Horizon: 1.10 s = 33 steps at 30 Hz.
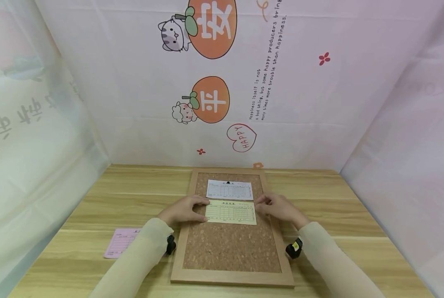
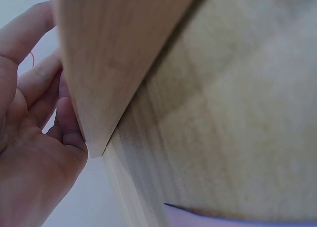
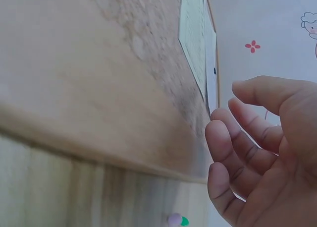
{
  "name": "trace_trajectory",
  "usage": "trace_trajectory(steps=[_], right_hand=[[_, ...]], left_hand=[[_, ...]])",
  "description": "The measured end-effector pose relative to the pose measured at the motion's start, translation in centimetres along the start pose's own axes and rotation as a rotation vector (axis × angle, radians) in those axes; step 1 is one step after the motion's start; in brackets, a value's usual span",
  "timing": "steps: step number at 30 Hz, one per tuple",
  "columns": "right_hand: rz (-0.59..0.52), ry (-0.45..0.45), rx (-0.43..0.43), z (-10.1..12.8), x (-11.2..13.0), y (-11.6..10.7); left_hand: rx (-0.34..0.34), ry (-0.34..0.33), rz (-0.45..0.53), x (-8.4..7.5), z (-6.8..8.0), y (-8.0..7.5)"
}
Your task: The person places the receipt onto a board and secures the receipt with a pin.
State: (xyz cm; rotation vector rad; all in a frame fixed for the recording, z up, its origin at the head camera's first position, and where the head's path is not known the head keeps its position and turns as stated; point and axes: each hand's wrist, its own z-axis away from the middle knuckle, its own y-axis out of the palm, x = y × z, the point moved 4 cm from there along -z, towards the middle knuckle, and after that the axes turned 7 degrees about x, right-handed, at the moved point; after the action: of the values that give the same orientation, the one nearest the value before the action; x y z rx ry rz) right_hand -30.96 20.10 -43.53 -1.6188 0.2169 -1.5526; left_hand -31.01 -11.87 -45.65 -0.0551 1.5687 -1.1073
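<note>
A cork board (image 1: 229, 248) in a wooden frame lies flat on the wooden table. A white printed slip (image 1: 229, 190) sits near its top, and a pale yellow slip (image 1: 231, 212) lies just below it. My left hand (image 1: 201, 209) rests its fingertips on the yellow slip's left edge. My right hand (image 1: 262, 205) touches the slip's right edge. The right wrist view shows the right hand (image 3: 257, 138) with loosely bent fingers beside both slips (image 3: 195, 48), holding nothing. In the left wrist view the left hand (image 2: 34, 138) lies against the board's frame (image 2: 109, 63).
A pink slip (image 1: 121, 242) lies on the table (image 1: 356, 207) left of the board; its edge (image 2: 223, 219) shows in the left wrist view. Small push pins (image 3: 176, 220) lie on the table by the board's right side. Printed fabric walls close in the back and sides.
</note>
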Motion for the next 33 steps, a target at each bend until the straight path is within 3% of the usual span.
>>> trace_trajectory(steps=[7, 17, 33], right_hand=[[0.006, 0.000, -0.027, 0.7, -0.3, -1.4], [0.104, -0.017, -0.080, 1.6, -1.2, -3.6], [0.093, 0.005, -0.067, 3.3, -3.1, -5.0]], left_hand=[[0.002, 0.010, -0.008, -0.4, 0.2, -0.1], [0.008, 0.006, 0.001, 0.0, 0.2, 0.0], [0.000, 0.014, 0.010, 0.3, 0.0, 0.0]])
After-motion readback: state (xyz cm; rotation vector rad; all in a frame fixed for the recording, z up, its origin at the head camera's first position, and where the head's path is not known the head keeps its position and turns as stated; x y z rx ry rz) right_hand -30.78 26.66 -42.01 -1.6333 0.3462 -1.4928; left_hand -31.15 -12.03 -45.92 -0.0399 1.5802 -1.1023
